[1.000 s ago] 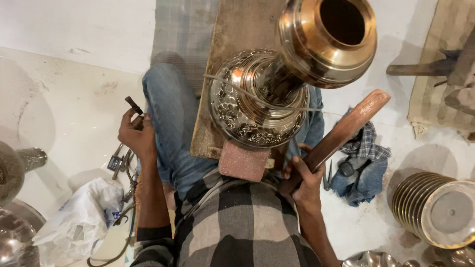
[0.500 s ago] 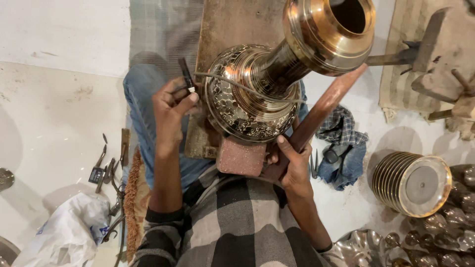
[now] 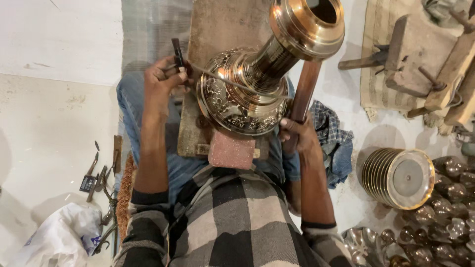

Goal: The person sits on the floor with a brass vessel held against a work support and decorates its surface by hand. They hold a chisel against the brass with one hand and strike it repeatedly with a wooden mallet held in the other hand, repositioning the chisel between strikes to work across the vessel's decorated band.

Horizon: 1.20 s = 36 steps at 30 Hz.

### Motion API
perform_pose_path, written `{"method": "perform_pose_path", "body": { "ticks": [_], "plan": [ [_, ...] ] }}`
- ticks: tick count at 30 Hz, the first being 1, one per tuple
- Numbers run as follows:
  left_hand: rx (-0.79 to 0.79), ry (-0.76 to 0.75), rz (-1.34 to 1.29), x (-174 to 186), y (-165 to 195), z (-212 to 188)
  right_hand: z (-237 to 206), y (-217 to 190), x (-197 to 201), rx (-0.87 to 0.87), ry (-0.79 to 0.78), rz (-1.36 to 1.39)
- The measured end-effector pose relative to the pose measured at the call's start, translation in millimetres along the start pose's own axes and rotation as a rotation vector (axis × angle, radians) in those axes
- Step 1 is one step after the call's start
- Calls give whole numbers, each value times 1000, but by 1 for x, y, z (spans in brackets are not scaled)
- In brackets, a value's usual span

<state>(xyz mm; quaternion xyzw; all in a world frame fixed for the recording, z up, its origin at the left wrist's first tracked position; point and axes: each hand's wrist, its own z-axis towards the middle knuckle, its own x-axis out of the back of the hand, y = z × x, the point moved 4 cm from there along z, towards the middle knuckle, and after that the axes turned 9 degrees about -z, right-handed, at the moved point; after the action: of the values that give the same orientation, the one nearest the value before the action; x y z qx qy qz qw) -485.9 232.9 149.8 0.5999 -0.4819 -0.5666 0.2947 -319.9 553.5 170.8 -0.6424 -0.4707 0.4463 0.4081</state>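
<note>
- Left hand (image 3: 161, 79): upper left of centre in the frame, fingers closed around a short dark chisel-like tool (image 3: 177, 53); the tool stands nearly upright, just beside the left edge of the brass vessel.
- Right hand (image 3: 296, 133): right of centre, closed around the lower end of a long reddish wooden mallet (image 3: 304, 91), which runs upward alongside the vessel's right flank.
- Brass vessel (image 3: 262, 69): upper centre, lying tilted with its engraved round base toward the person and its open mouth toward the upper right; it rests over a wooden board (image 3: 217, 29).
- Red block (image 3: 231, 151): directly below the base, at the board's near edge.
- Stack of brass plates (image 3: 398, 178): right side, on the floor.
</note>
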Motion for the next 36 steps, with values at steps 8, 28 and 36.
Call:
{"method": "perform_pose_path", "body": {
  "ticks": [8,28,36],
  "plan": [
    [88,-83,-417,-25,0,16,-14,1,-16,-9,115,111],
    [109,-84,-528,-49,2,30,73,-47,-1,-41,-227,405],
    [138,-39,-556,-28,-22,27,21,3,-9,-26,194,317]
  ]
}}
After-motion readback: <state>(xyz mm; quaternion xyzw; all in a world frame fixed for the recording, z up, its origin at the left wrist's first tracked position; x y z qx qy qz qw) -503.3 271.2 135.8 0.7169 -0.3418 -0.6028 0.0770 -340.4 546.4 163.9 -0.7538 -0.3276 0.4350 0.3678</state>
